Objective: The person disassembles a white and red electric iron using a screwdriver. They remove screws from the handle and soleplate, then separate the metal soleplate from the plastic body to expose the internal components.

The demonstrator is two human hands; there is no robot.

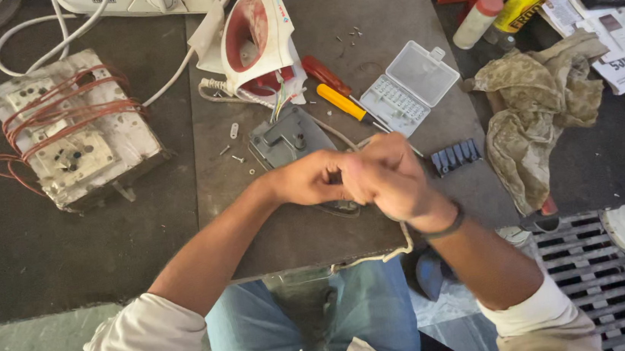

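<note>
Hands point(358, 177) perhaps pinching cord point(403, 244), mid-board point(280, 232).

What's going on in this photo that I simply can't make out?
- What the left hand and right hand grip: hidden inside the closed fingers, head view.
- The grey plate: its near end is covered by the hands.
- The white cord: passes behind the right wrist and the board's edge.
- Loose screws: too small to tell the type.

Dark worktop point(45, 254), grey mat point(288, 235), metal floor grate point(613, 284) beneath.
</note>
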